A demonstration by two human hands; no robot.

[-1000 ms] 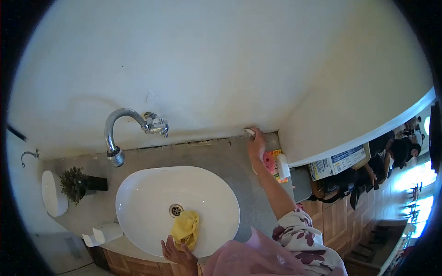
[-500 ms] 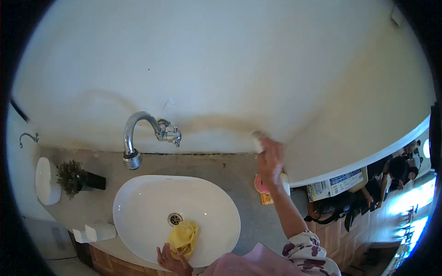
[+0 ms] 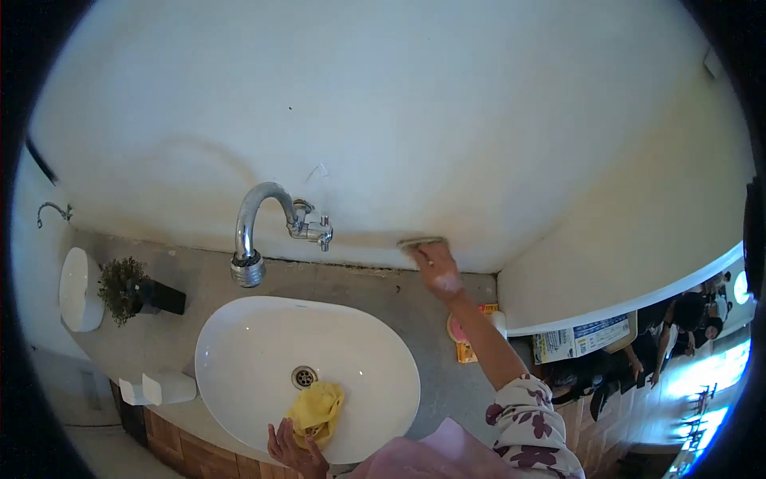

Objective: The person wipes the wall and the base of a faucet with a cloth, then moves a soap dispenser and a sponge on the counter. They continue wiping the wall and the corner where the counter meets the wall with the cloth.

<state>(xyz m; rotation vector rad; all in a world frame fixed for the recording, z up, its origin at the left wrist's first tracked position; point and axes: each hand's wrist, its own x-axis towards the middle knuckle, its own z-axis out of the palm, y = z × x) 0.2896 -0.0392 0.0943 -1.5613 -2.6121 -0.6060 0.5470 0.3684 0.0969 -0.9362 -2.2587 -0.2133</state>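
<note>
My right hand (image 3: 438, 273) is closed around a small flat grey-brown scrubber (image 3: 423, 241), perhaps a sponge or brush. The scrubber lies against the white wall (image 3: 479, 144) just above the counter's back edge. Its underside is hidden by my fingers. At the sink's near rim, my left hand (image 3: 297, 451) has its fingers stretched and slightly apart. They are beside a crumpled yellow cloth (image 3: 317, 407), perhaps touching it. That cloth lies in the white oval sink (image 3: 399, 359), below the drain (image 3: 303, 377).
A chrome faucet (image 3: 263, 195) juts from the wall over the sink. To the left are a potted plant (image 3: 120, 287) and white containers (image 3: 169, 389). Under my right forearm, a pink-and-orange packet (image 3: 465, 351) sits on the grey counter (image 3: 447, 399). People (image 3: 678, 319) are beyond the curved wall.
My right hand has moved left along the wall with the scrubber, which now lies more level. The left hand stays by the cloth. The view has shifted slightly.
</note>
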